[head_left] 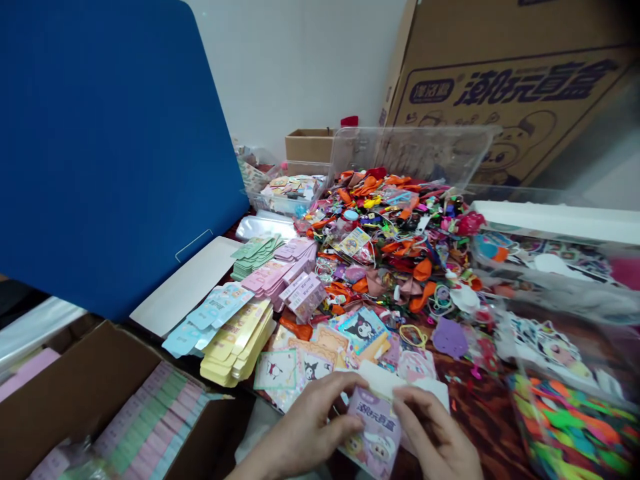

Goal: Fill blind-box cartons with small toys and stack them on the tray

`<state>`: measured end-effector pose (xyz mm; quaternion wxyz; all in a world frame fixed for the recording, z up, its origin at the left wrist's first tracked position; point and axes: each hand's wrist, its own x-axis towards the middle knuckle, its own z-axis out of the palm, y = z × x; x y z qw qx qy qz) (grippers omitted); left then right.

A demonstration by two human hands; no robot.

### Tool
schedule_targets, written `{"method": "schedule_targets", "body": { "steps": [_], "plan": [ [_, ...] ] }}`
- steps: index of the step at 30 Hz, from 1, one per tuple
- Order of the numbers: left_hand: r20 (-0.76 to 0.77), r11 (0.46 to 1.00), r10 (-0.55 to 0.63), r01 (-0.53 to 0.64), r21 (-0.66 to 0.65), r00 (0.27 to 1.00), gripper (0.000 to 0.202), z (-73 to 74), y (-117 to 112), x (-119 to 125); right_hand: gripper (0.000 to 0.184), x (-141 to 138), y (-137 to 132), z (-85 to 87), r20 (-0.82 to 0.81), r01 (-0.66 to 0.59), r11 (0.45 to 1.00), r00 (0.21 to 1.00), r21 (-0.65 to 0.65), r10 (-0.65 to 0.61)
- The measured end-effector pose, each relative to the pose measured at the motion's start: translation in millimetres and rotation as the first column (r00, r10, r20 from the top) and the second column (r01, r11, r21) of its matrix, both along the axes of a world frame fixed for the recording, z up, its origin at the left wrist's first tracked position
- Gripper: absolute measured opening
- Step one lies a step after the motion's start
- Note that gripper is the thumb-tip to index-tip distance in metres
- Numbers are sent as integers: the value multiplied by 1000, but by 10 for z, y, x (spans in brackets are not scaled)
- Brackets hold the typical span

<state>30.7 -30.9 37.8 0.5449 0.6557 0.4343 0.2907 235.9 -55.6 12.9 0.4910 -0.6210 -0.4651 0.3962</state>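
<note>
Low in the view, a small purple printed carton (375,430) with cartoon figures on its front is between my two hands. My left hand (323,417) pinches its left side, thumb on the front and fingers curled behind. At the upper right edge, my right hand (433,427) grips the carton with bent fingers. White flaps (377,375) stick out above the carton, and its inside is hidden. Just beyond my hands lie cartoon-print cards (364,332). Flat yellow cartons (237,340), blue ones (210,313), pink ones (273,273) and green ones (256,255) are stacked to the left.
A large heap of small toys and orange balloons (385,247) covers the table's middle. Clear bins with colourful pieces (575,420) stand at right. An open cardboard box (75,393) holds rows of cartons at lower left. A blue panel (115,147) and a big carton (510,87) rise behind.
</note>
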Motion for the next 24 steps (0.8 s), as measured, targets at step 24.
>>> {"method": "schedule_targets", "body": {
  "steps": [24],
  "plan": [
    [-13,996,-53,52,-69,999,64,-39,55,-118,29,-27,214,210,-89,-357,928,933,-104,349]
  ]
}}
